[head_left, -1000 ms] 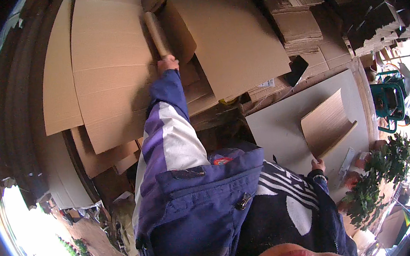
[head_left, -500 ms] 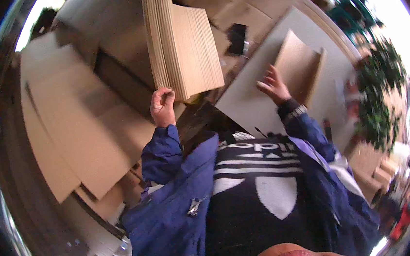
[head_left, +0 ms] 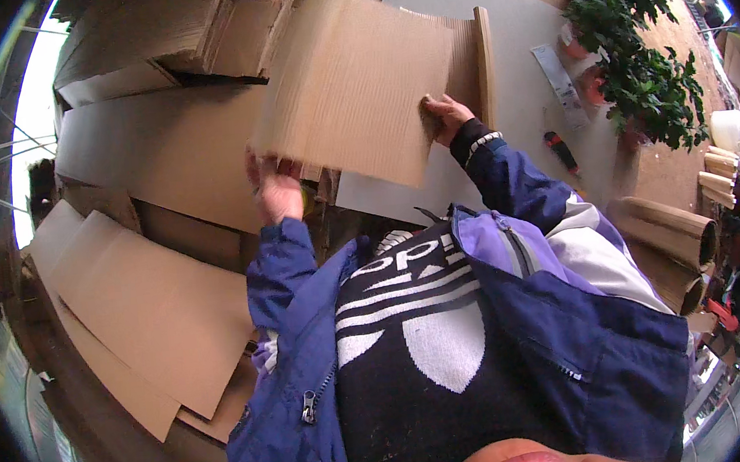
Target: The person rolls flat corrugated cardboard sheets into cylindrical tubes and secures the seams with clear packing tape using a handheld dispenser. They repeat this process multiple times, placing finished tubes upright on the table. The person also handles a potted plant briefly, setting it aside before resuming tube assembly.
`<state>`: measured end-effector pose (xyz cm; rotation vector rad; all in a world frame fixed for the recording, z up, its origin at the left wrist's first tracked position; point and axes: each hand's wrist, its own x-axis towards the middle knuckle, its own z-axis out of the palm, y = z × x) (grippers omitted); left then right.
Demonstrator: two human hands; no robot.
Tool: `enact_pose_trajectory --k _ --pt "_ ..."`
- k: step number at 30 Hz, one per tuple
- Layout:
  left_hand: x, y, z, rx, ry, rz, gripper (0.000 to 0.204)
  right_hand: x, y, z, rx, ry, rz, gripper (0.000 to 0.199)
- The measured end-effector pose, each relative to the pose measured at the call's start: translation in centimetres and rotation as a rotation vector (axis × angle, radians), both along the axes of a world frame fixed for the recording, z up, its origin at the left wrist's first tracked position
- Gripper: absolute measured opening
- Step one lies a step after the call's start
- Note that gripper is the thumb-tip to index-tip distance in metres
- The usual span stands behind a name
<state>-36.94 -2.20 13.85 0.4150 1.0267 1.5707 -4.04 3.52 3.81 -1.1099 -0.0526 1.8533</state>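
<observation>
A curved cardboard sheet with many close parallel creases is held up in front of me, its left part blurred by motion. My left hand is closed on its lower left corner, fingers partly hidden behind it. At the sheet's right edge, my right hand pinches the border with its fingertips. Just beyond that edge, a second creased cardboard piece with an upturned side lies on a pale grey board, partly covered by the held sheet.
Flat cardboard sheets lie to the left, with more stacked cardboard at the far left. On the right are a red-and-black utility knife, a ruler-like strip, leafy potted plants and rolled cardboard.
The creased sheet has swung right, over the grey board. My right hand, open and apart from it before, now grips its right edge. The view has turned to the right.
</observation>
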Motion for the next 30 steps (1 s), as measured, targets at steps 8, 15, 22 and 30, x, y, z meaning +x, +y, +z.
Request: enact_pose_trajectory --k 8,15,22,30 --pt "6.4 5.2 -0.4 0.01 1.324 0.19 0.116 1.7 -1.8 4.9 0.27 -0.005 0.038 0.025" --pt "3.6 9.0 -2.2 0.044 1.483 -0.038 0.102 9.2 -7.2 5.6 0.14 -0.198 0.181 0.03" --pt "10.8 8.7 -8.9 0.534 1.723 -0.794 0.089 13.0 -13.4 5.8 0.16 -0.203 -0.019 0.031" --pt "18.5 5.8 -15.1 0.252 1.579 -1.311 0.083 14.3 -21.2 10.4 0.139 -0.383 -0.181 0.033"
